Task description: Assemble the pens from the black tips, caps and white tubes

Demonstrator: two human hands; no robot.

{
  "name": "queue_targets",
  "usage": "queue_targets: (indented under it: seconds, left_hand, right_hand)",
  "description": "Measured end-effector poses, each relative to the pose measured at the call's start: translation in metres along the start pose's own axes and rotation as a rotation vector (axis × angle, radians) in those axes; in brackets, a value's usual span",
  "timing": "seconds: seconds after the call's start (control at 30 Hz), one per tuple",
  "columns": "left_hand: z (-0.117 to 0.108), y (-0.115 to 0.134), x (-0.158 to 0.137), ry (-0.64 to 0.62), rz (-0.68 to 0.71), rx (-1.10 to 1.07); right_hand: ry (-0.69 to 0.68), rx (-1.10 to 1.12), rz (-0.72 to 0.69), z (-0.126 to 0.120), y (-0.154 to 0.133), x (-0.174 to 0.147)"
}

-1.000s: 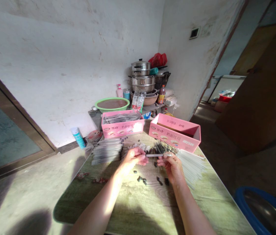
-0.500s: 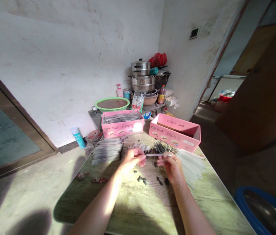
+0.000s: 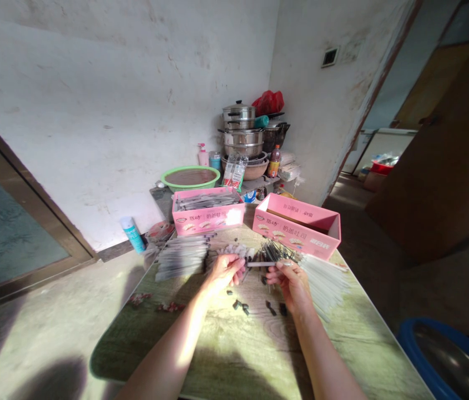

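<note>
In my right hand [image 3: 290, 280] a slim, pale grey tube [image 3: 261, 264] like a pen barrel is pinched at its right part, lying level above the table. My left hand [image 3: 228, 269] is at the tube's dark left end, thumb and fingers pressed together; whether they grip the end or a small piece is too small to tell. Behind the hands lie a pile of thin black-ended rods [image 3: 273, 251] and a heap of small whitish pieces [image 3: 236, 250]. Several small black caps [image 3: 242, 306] are scattered nearer me. Pale tubes [image 3: 182, 255] lie in a bundle on the left, and clear tubes [image 3: 326, 283] on the right.
A pink box [image 3: 209, 219] full of grey tubes stands at the back left of the wooden table [image 3: 255, 355]. Another pink box [image 3: 298, 228] is at the back right. Beyond are a green basin [image 3: 190, 176] and stacked steel pots [image 3: 242, 139]. A blue tub [image 3: 446, 355] sits at lower right.
My left fingertips have shifted slightly left, and more of the tube's dark left end shows. My right hand and the tube have barely moved.
</note>
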State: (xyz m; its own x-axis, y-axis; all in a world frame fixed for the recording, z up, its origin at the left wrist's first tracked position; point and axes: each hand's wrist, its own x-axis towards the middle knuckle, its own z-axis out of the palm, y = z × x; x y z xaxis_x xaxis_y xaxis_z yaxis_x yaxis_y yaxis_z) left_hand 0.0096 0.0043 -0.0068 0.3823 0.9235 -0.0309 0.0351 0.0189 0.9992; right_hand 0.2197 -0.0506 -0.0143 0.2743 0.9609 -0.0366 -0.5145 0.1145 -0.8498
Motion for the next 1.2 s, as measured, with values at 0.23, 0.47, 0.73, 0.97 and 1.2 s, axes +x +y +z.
queue_targets:
  seconds: [0.23,0.47,0.73,0.97,1.2]
  left_hand:
    - [0.002,0.003,0.000,0.001,0.072,-0.141]
    - [-0.001,-0.003,0.000,0.008,-0.041,0.029]
    - [0.002,0.003,0.001,0.032,0.053,-0.135]
    - [0.002,0.000,-0.003,-0.046,-0.024,-0.014]
    - [-0.020,0.004,0.005,0.238,0.210,-0.036]
  right_hand:
    - [0.009,-0.007,-0.005,-0.001,0.001,0.002]
    - [0.013,-0.004,0.002,0.001,-0.001,0.000]
    - [0.018,0.002,-0.002,-0.001,0.000,0.001]
    - [0.002,-0.006,-0.006,-0.001,0.001,0.000]
    - [0.008,0.107,0.002,-0.009,-0.002,0.003]
